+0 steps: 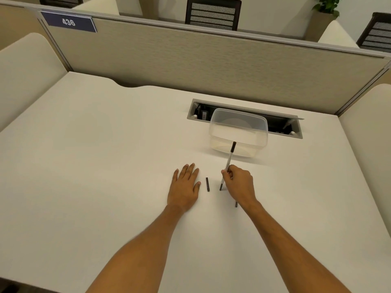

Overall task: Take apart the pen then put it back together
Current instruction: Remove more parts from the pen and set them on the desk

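Note:
My right hand (240,182) pinches a slim pen body (229,160), clear with a black far end, held tilted with its lower tip on or just above the white desk (105,166). A small black pen piece (207,184) lies on the desk between my two hands. Another dark piece (236,204) peeks out from under my right wrist, mostly hidden. My left hand (185,187) lies flat on the desk with straight fingers, just left of the loose black piece and holding nothing.
A clear plastic container (238,132) stands right behind the pen. Behind it is an open cable tray (281,123) cut into the desk. A fabric partition (190,60) walls off the back, with cream side panels left and right.

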